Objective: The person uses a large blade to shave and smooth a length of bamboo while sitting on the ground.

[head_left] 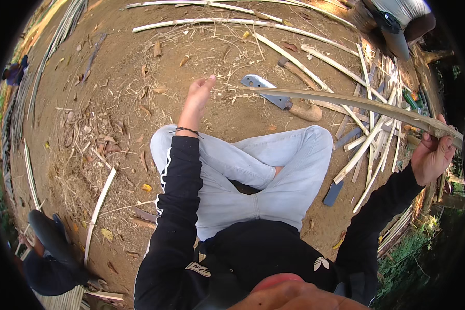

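Note:
My right hand (pixel 433 157) is closed around the thick end of a long split bamboo strip (pixel 367 103), raised at the right. From there the strip runs leftward and tapers to a thin tip in front of my crossed legs. Past my left knee, my left hand (pixel 199 93) is held out over the ground, its fingers stretched out and nothing visible in it. A broad-bladed cleaver (pixel 268 92) with holes near its blade tip and a wooden handle lies on the dirt, right of my left hand. The strip passes above it.
A heap of split bamboo pieces (pixel 374 132) lies to the right, with a dark flat blade (pixel 332 194) beside it. Long strips (pixel 232 21) cross the ground ahead. One person (pixel 398 20) is at the upper right, another (pixel 49 253) at the lower left. Shavings (pixel 88 121) litter the dirt.

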`<state>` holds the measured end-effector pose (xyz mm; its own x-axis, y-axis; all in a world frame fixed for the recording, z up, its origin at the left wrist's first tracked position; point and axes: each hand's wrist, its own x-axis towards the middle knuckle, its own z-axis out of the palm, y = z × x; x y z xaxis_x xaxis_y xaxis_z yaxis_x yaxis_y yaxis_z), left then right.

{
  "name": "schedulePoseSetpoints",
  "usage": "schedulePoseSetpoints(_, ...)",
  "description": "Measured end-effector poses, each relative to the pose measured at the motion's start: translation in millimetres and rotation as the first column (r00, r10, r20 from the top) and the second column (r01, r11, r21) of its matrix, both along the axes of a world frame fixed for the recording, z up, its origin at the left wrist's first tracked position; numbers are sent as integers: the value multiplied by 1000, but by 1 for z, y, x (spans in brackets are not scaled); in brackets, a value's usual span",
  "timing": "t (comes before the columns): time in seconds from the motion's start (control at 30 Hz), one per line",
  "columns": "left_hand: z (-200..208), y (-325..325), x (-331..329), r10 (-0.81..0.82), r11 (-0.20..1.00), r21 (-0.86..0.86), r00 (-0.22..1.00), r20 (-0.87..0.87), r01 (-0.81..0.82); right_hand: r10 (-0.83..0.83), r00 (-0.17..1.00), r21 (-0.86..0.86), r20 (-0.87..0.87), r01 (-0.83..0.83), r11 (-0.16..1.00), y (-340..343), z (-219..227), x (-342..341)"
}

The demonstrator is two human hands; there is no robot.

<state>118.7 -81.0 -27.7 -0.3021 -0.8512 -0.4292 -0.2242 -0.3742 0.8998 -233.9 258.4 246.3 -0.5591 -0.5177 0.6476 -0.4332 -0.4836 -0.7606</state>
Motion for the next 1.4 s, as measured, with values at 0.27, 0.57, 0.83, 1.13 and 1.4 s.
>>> schedulePoseSetpoints(0.27,-29,-13,19,146,986,-78,989,-33,-148,-65,987,-74,144,77,994,25,1,-42)
schedulePoseSetpoints(0.57,32,4,18,172,982,24,834,-524,-188,230,910,-64,345,-221,973,74,-19,-105)
schedulePoseSetpoints(0.83,37,3,34,45,999,19,577,-815,-51,-40,887,-79,459,86,993,75,-54,-139)
schedulePoseSetpoints(1.13,40,5,39,72,988,-67,803,-591,-138,-55,826,-19,560,80,997,93,-90,-146)
schedulePoseSetpoints(1.4,30,3,30,381,903,-92,881,-279,-419,-162,761,17,629,195,981,62,-114,-140)
